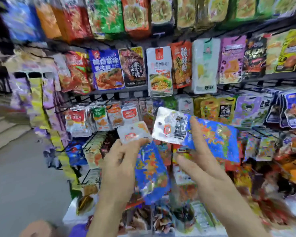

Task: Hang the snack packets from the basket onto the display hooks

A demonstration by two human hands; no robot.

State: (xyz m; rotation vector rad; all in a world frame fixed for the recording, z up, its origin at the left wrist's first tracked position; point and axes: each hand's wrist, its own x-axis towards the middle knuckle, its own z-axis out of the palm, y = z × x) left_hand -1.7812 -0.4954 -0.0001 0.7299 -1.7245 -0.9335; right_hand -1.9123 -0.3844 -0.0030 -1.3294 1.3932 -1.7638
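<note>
**Clerk:** Item one?
**Stocker:** Small silver packet, red logo. The left hand pinches it by its lower edge, so the punched top stays free for a hook.

**Clerk:** Item two?
**Stocker:** Blue-and-silver packet, larger, lying crosswise just right of the first. The right hand grasps it with the thumb on its face and the fingers beneath. Its silver end points toward the rack, likely the end to be threaded.

**Clerk:** Item three?
**Stocker:** Blue packet, hanging below the left fingers. The view is too smeared to tell whether that hand also holds it.

**Clerk:** Source stock?
**Stocker:** Basket, near and low, under both wrists, with loose packets inside.

**Clerk:** Destination?
**Stocker:** Display hooks, bare wires on the far rack, left of the hands. Rows of hung packets fill the tiers above.

**Clerk:** Status?
**Stocker:** Both held packets are off the hooks. I judge them to be in mid-sorting.
</note>
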